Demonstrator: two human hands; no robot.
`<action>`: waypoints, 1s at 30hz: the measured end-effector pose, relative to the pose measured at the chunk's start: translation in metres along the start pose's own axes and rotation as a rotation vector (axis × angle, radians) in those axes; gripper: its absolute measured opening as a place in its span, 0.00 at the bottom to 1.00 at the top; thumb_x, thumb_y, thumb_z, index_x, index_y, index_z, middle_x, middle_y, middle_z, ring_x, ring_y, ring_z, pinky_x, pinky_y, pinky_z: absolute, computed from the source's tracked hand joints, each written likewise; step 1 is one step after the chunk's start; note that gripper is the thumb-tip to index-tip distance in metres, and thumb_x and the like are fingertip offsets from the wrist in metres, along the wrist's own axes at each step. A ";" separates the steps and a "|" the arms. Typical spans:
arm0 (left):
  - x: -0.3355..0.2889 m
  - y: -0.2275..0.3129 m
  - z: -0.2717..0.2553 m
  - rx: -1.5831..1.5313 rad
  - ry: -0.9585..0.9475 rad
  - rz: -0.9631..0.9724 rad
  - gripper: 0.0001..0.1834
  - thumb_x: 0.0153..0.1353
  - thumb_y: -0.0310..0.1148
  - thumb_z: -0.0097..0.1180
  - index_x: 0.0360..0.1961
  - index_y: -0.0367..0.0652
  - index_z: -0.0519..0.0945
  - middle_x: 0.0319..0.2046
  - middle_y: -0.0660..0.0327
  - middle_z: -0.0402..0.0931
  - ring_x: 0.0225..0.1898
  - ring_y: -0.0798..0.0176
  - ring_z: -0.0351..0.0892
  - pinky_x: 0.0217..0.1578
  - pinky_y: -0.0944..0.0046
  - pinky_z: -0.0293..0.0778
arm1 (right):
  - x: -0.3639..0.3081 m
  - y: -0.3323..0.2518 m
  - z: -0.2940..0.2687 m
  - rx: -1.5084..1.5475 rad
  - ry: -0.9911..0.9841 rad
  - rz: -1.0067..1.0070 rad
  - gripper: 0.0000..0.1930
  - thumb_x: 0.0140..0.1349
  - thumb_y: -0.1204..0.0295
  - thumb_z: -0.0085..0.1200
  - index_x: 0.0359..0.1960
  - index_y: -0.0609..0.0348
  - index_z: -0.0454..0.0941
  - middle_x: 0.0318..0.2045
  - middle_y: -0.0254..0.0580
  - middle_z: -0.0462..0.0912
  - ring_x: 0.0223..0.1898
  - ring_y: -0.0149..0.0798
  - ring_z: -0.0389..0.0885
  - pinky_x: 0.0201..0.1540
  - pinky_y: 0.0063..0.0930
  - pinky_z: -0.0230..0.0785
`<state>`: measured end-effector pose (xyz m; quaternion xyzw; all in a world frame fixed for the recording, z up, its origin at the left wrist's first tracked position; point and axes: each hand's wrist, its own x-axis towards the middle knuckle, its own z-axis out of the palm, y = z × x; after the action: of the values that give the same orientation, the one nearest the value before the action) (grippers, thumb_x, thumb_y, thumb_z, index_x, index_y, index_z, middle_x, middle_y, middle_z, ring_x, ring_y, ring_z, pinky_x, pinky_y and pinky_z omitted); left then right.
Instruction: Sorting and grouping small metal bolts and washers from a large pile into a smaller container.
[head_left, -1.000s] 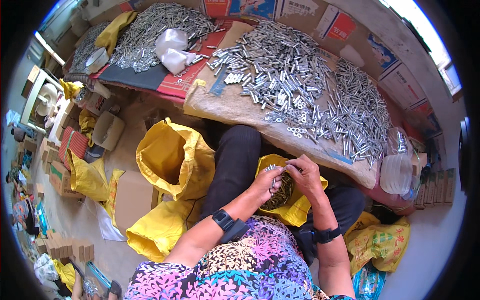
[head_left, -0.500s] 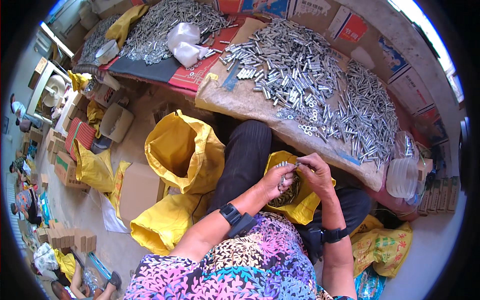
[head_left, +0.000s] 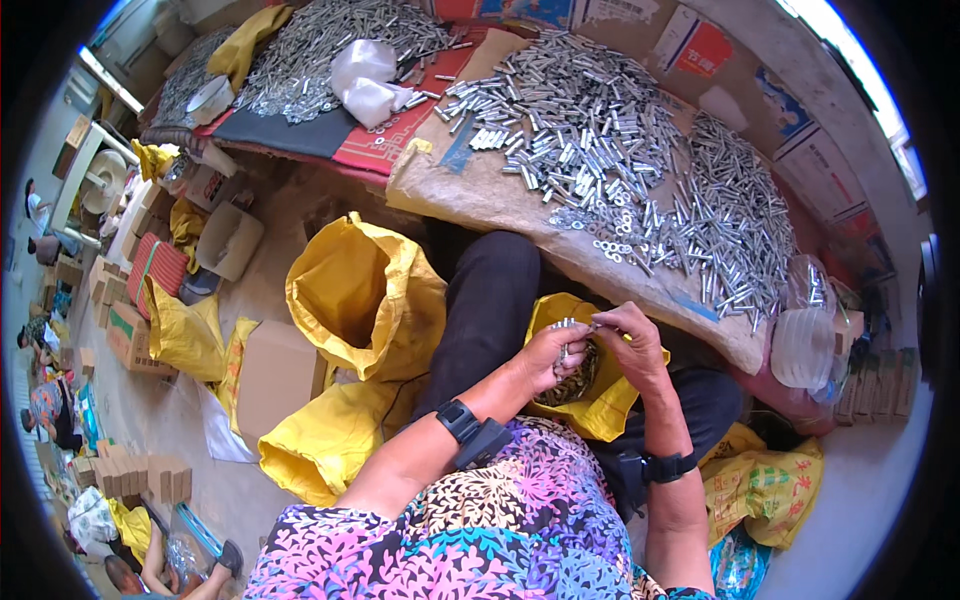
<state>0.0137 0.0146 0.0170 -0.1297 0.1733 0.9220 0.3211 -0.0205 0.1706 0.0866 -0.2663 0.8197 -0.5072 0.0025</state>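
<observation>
Over an open yellow sack in my lap, my two hands meet. My left hand is closed around several small shiny metal pieces, which poke out between its fingers. Beside it, my right hand is pinched at thumb and forefinger, at the end of the pieces. What sits in that pinch is too small to name. Inside the sack lie metal parts, partly hidden by my left hand. Ahead, the bench carries a heap of short metal sleeves, a pile of thinner metal bolts and loose washers.
Left of my knee stands an open yellow sack, with another yellow sack lying below it. A cardboard box is next to them. Clear plastic tubs stand at the bench's right end. Other people sit far left.
The view has shifted slightly. My hands stay together over the sack, the left still closed around the metal pieces and the right still pinching beside it.
</observation>
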 end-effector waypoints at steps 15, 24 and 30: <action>-0.002 -0.004 0.000 0.093 0.117 0.029 0.04 0.62 0.33 0.50 0.33 0.46 0.73 0.16 0.72 0.61 0.13 0.75 0.60 0.11 0.75 0.50 | -0.012 0.002 0.006 -0.045 0.089 0.095 0.07 0.53 0.80 0.58 0.34 0.60 0.81 0.26 0.40 0.77 0.29 0.37 0.77 0.33 0.25 0.68; -0.005 -0.002 -0.002 0.049 0.066 -0.024 0.05 0.63 0.34 0.49 0.30 0.48 0.70 0.16 0.71 0.61 0.13 0.75 0.60 0.10 0.75 0.52 | -0.015 0.004 0.012 0.099 0.129 0.098 0.10 0.53 0.82 0.56 0.38 0.61 0.80 0.29 0.40 0.78 0.32 0.35 0.78 0.37 0.23 0.69; -0.004 -0.006 0.002 0.100 0.061 -0.033 0.04 0.64 0.33 0.48 0.31 0.47 0.71 0.15 0.71 0.61 0.12 0.75 0.60 0.09 0.75 0.54 | -0.022 0.017 0.013 0.045 0.138 0.128 0.05 0.52 0.75 0.61 0.29 0.62 0.78 0.25 0.40 0.74 0.26 0.34 0.74 0.29 0.25 0.66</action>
<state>0.0201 0.0176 0.0191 -0.1444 0.2265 0.9025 0.3368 -0.0053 0.1753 0.0599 -0.1774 0.8216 -0.5416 -0.0156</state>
